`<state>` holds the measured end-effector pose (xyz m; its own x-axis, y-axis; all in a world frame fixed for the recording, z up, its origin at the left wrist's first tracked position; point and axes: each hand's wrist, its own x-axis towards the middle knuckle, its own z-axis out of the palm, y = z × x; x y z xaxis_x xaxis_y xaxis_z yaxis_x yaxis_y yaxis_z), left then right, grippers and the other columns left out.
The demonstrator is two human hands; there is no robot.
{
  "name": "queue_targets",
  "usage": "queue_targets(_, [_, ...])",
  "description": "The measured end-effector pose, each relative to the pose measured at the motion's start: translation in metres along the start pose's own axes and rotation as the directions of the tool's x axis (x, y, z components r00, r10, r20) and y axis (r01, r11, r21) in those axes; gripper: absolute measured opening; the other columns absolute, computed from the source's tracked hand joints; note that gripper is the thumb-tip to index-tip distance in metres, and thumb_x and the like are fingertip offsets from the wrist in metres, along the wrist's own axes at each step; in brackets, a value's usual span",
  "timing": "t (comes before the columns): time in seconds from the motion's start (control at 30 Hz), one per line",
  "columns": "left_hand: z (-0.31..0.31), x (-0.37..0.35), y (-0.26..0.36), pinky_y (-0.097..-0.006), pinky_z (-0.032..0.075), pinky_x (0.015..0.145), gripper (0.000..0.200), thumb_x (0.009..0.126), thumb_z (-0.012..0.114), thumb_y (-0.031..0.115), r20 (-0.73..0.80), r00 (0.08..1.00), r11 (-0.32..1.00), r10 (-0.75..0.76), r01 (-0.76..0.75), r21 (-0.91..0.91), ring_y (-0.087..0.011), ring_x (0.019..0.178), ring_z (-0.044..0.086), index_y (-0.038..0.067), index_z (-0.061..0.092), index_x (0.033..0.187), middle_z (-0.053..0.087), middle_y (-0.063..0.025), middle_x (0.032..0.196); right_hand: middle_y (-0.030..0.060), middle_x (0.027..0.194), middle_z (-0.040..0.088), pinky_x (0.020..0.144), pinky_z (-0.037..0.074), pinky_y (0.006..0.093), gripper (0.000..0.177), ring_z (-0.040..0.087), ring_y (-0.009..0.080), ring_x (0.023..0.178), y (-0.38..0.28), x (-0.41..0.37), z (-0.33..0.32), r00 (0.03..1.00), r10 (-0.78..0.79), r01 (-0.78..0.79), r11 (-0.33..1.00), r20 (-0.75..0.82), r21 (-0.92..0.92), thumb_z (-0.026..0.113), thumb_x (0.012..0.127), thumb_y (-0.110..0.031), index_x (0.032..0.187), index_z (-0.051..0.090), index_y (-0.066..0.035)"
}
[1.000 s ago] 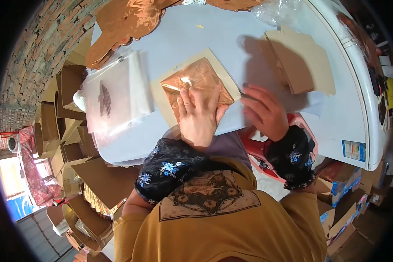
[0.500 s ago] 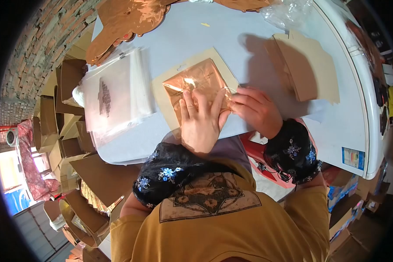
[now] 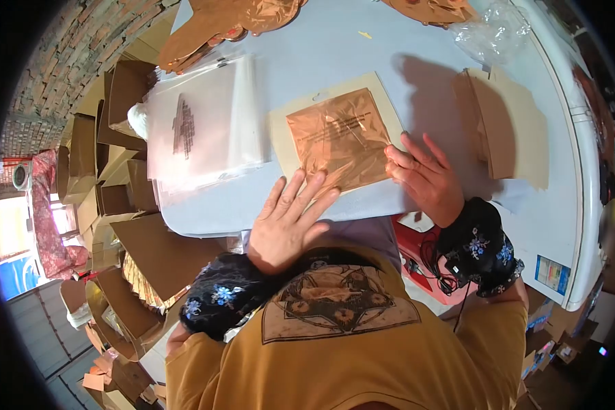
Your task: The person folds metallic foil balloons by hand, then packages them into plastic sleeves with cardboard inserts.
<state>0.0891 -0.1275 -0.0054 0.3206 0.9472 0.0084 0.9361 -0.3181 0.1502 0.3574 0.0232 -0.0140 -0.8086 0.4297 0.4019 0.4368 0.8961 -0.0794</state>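
Note:
A copper-coloured plastic packet (image 3: 338,133) with small dark print lies on a beige backing card (image 3: 329,87) that has a hang hole at its top. My left hand (image 3: 287,222) is open with its fingers spread, fingertips by the packet's lower left edge. At the packet's right edge, my right hand (image 3: 427,181) has thumb and forefinger together on the plastic, its other fingers raised. Left of the card is a stack of clear plastic bags (image 3: 208,123) with dark print.
Beige cards (image 3: 516,130) are stacked at the right of the white table (image 3: 355,51). Crumpled clear plastic (image 3: 492,33) lies at the back right. More copper-coloured packets (image 3: 232,24) are heaped at the back left. Cardboard boxes (image 3: 164,253) stand below the table's left side.
My left hand has drawn back toward me from the middle of the packet and its fingers have spread. The right hand stays at the packet's right edge. The whole view has shifted slightly.

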Motion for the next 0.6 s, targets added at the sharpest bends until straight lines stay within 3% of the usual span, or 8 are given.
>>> queue_targets(0.23, [0.0,-0.011,-0.016,-0.0456,0.024,0.118,0.058,0.096,0.052,0.039,-0.054,0.998,0.991,0.038,-0.045,-0.124,-0.0262,0.145,0.031,0.017,0.041,0.149,0.039,-0.0057,0.154,-0.0033,0.128,0.064,0.113,0.033,0.0437,0.018,0.054,0.0191,0.128,-0.001,0.001,-0.001,0.999,0.032,-0.032,0.999,0.003,0.027,0.07,0.083,-0.009,0.099,0.064,-0.015])
queue_targets(0.43, [-0.004,-0.009,-0.006,-0.0474,0.026,0.117,0.05,0.096,0.055,0.034,-0.135,0.991,0.999,0.01,-0.015,-0.034,-0.0274,0.142,0.036,0.013,0.05,0.142,0.045,-0.0057,0.15,-0.0024,0.128,0.063,0.113,0.034,0.0433,0.016,0.053,0.0182,0.129,0.0,0.001,-0.003,1.0,-0.002,0.002,1.0,0.023,-0.002,0.063,0.087,-0.014,0.104,0.064,-0.014])
queue_targets(0.53, [-0.013,0.001,0.007,-0.0466,0.028,0.115,0.042,0.095,0.058,0.029,-0.213,0.976,0.999,-0.045,0.039,-0.033,-0.0293,0.14,0.04,0.011,0.058,0.132,0.048,-0.0081,0.147,-0.002,0.128,0.063,0.113,0.034,0.0436,0.016,0.053,0.0194,0.129,-0.001,0.001,-0.006,1.0,0.002,-0.002,1.0,0.011,0.007,0.061,0.088,-0.013,0.104,0.064,-0.014])
queue_targets(0.6, [-0.016,0.011,0.019,-0.043,0.039,0.104,0.036,0.09,0.064,0.019,-0.331,0.943,0.996,-0.045,0.017,-0.085,-0.0301,0.127,0.049,0.008,0.062,0.124,0.055,-0.0118,0.132,-0.0016,0.128,0.062,0.113,0.033,0.0438,0.016,0.053,0.02,0.129,-0.001,0.0,-0.004,1.0,-0.003,0.003,1.0,0.002,0.001,0.061,0.089,-0.013,0.104,0.064,-0.014])
